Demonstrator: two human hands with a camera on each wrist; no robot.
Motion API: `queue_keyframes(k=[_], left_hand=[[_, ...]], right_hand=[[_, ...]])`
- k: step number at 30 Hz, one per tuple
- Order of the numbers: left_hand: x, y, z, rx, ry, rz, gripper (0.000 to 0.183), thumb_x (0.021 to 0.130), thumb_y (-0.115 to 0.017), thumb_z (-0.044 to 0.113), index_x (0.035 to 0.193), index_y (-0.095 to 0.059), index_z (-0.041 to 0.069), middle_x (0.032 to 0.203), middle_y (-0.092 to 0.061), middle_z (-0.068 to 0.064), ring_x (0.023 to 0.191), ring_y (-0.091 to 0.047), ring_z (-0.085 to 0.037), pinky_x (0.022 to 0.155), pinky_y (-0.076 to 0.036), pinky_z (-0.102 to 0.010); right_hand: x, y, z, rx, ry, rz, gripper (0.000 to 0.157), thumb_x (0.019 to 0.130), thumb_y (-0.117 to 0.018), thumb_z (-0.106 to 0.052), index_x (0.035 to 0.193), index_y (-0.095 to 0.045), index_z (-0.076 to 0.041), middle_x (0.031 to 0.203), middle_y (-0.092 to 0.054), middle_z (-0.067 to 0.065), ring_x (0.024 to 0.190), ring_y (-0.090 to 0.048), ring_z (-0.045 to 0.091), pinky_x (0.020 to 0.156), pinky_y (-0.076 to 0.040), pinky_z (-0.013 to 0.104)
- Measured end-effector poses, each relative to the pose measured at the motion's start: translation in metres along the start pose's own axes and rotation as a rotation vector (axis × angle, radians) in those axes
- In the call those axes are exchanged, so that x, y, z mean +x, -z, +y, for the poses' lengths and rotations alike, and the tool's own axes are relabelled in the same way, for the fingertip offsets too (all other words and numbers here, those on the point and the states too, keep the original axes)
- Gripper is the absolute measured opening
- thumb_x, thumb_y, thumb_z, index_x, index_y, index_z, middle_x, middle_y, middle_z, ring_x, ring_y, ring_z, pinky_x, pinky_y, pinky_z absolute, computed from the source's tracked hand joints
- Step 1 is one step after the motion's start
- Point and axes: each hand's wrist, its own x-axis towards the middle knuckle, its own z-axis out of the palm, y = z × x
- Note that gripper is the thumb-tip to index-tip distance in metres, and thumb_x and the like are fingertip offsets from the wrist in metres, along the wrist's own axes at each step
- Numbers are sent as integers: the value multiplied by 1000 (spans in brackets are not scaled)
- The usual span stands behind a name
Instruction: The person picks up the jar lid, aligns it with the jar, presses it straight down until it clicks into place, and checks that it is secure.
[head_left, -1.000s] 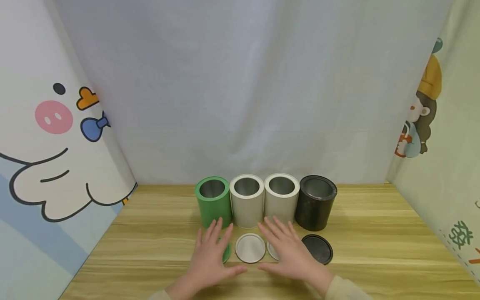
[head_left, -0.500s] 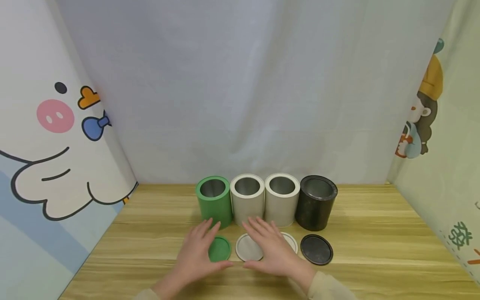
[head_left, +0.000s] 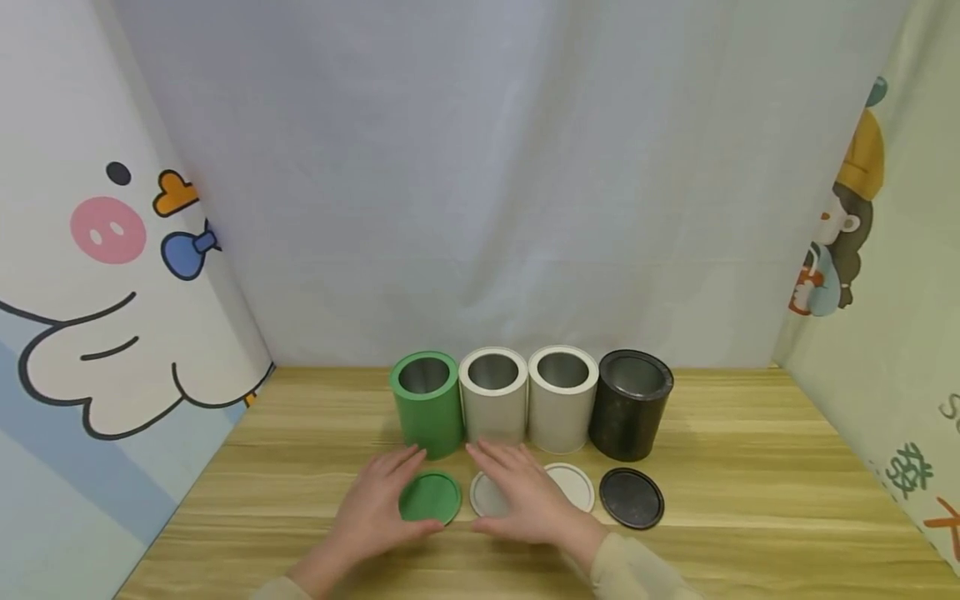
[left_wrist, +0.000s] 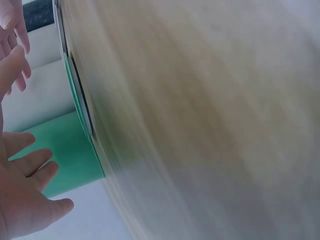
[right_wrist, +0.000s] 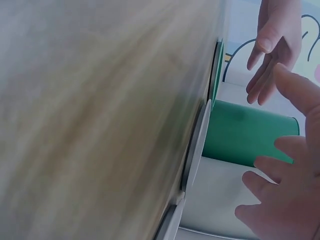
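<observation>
In the head view, my left hand (head_left: 375, 504) hovers at the left of a round green lid (head_left: 433, 498), fingers spread, holding nothing. My right hand (head_left: 528, 500) is over a pale lid (head_left: 486, 497), its fingers relaxed and partly hiding it. A white lid (head_left: 573, 486) and a black lid (head_left: 632, 498) lie farther right. Behind them stand a green can (head_left: 431, 421), two off-white cans, left (head_left: 495, 417) and right (head_left: 561, 421), and a black can (head_left: 628, 421), upright with open tops. Both wrist views show the hands raised above the lids.
The wood-grain table (head_left: 750, 500) spreads out on both sides of the row. A pale curtain (head_left: 487, 208) hangs behind the cans. Printed cartoon panels stand at the left (head_left: 112, 333) and right (head_left: 885, 333).
Both hands have moved left and lie a little farther apart from the black lid. More of the green, white and black lids shows now. The cans and lids have stayed in place.
</observation>
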Motion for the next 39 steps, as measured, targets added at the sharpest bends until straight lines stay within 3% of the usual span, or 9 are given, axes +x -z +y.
queue_keyframes(k=[14, 22, 31, 39], left_hand=[[0, -1, -10, 35, -34, -35, 93, 63, -86, 55, 131, -60, -3, 130, -62, -18, 121, -56, -37, 103, -42, -58], [0, 0, -19, -16, -48, -32, 93, 61, -89, 51, 127, -61, -7, 125, -64, -20, 116, -58, -39, 99, -47, -54], [-1, -2, -26, -36, -57, -107, 91, 64, -89, 51, 130, -61, -4, 126, -64, -17, 116, -58, -37, 97, -48, -54], [-1, -5, -33, -72, -55, -170, 92, 66, -87, 54, 134, -59, -2, 131, -61, -17, 120, -56, -38, 99, -46, -55]], right_hand=[[14, -7, -2, -95, 23, -47, 86, 79, -81, -42, 148, -45, -5, 149, -45, 15, 135, -43, 35, 112, -30, 59], [23, -11, 0, -93, 18, -73, 84, 78, -81, -42, 147, -47, -6, 148, -47, 14, 132, -46, 35, 112, -32, 57], [33, -19, -1, -163, 18, -139, 82, 78, -81, -47, 146, -51, -11, 148, -49, 9, 132, -47, 28, 108, -41, 45], [37, -22, -2, -175, 35, -169, 79, 78, -81, -44, 144, -52, -10, 147, -49, 9, 131, -48, 29, 105, -44, 42]])
